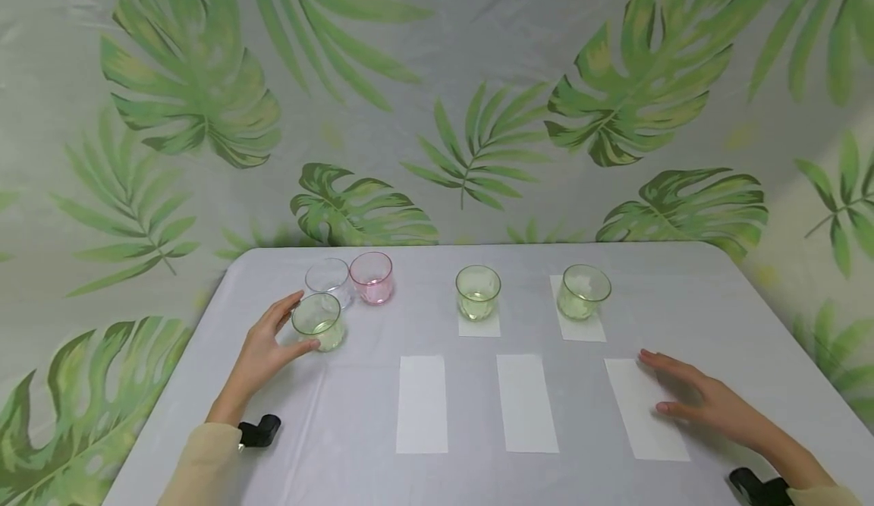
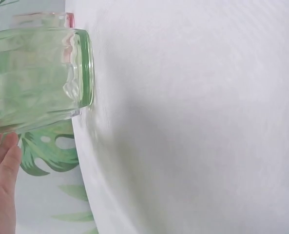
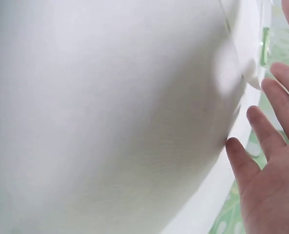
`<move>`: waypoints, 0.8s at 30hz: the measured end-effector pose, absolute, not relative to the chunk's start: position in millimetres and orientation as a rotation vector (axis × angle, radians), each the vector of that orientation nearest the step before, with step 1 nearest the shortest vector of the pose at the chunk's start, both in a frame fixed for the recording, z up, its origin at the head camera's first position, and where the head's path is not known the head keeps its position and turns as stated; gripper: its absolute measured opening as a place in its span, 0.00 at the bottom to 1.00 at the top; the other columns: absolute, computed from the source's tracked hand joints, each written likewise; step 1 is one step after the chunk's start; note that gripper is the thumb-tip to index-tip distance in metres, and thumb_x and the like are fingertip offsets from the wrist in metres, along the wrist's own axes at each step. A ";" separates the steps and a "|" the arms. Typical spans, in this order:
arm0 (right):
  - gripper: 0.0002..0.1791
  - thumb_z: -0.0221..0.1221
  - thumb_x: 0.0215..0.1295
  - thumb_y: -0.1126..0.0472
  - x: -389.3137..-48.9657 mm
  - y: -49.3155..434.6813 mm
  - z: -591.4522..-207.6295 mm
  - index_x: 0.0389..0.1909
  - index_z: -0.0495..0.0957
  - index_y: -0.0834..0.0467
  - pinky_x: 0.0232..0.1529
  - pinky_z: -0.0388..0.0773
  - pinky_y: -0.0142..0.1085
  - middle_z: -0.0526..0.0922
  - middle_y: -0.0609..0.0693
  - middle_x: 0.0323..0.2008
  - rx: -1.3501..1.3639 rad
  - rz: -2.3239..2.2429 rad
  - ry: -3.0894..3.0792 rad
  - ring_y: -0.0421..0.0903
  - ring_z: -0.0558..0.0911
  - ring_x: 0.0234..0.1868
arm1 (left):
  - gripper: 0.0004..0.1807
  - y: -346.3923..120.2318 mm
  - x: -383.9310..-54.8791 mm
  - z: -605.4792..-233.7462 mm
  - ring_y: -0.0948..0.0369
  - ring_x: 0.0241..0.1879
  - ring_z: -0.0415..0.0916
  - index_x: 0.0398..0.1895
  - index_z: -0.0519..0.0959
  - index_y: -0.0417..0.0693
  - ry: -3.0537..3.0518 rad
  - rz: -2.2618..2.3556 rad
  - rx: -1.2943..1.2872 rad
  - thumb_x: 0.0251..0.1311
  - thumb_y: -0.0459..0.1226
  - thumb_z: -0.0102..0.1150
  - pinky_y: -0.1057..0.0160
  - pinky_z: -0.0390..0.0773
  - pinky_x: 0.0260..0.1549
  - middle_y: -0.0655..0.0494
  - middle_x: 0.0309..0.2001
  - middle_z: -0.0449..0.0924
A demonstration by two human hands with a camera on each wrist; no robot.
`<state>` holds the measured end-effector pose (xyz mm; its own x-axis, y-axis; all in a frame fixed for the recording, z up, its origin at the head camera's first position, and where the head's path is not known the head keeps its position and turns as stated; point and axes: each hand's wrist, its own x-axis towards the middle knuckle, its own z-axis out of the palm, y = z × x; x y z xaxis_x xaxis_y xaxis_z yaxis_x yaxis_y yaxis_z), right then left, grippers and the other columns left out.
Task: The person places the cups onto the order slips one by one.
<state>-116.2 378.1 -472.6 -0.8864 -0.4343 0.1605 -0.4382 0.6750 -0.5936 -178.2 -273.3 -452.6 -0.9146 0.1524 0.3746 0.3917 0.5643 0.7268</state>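
Note:
My left hand (image 1: pixel 266 350) has its thumb and fingers around a green glass (image 1: pixel 321 324) at the left of the table. Seen from the left wrist, the green glass (image 2: pixel 42 73) has its base close to the cloth, with fingertips (image 2: pixel 10 151) at its side. Right behind it stand a colourless glass (image 1: pixel 330 275) and a pink-tinted glass (image 1: pixel 372 278), side by side. Over at the right, my right hand (image 1: pixel 717 407) holds nothing and hovers by a white paper rectangle (image 1: pixel 645 415). Its fingers are spread and relaxed in the right wrist view.
Two more green glasses stand at the back, one on a middle paper (image 1: pixel 481 329) and one (image 1: pixel 583 293) on a paper to its right. Two bare papers, one left (image 1: pixel 422 407) and one centre (image 1: pixel 528 407), lie in front. A leaf-patterned curtain (image 1: pixel 471 127) hangs behind the white-covered table.

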 end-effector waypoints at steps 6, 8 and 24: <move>0.38 0.69 0.53 0.63 -113.5 380.7 -478.7 0.66 0.67 0.59 0.55 0.45 0.11 0.57 0.28 0.67 0.797 0.988 -2.842 0.20 0.49 0.66 | 0.44 -269.3 -182.0 -457.0 0.42 0.61 0.64 0.67 0.64 0.35 -2.544 -1.308 -0.392 0.44 0.29 0.75 0.71 0.63 0.60 0.38 0.63 0.66; 0.38 0.69 0.53 0.62 -113.4 381.0 -479.8 0.67 0.67 0.58 0.55 0.44 0.10 0.56 0.27 0.68 0.796 0.987 -2.851 0.20 0.48 0.66 | 0.44 -268.3 -183.1 -458.1 0.43 0.61 0.65 0.67 0.64 0.36 -2.547 -1.311 -0.378 0.43 0.29 0.75 0.61 0.65 0.61 0.38 0.63 0.66; 0.44 0.71 0.49 0.60 -112.1 384.5 -490.8 0.69 0.64 0.53 0.56 0.38 0.12 0.51 0.24 0.69 0.883 0.886 -2.827 0.21 0.43 0.67 | 0.40 -262.4 -180.5 -458.2 0.47 0.59 0.67 0.65 0.67 0.38 -2.528 -1.354 -0.334 0.46 0.31 0.74 0.61 0.68 0.58 0.42 0.61 0.69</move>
<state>-112.1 384.5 -490.8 -0.8359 -0.5075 0.2092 -0.5361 0.6729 -0.5098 -180.5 -262.4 -458.2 -0.9415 0.0813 0.3270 0.3173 0.5408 0.7790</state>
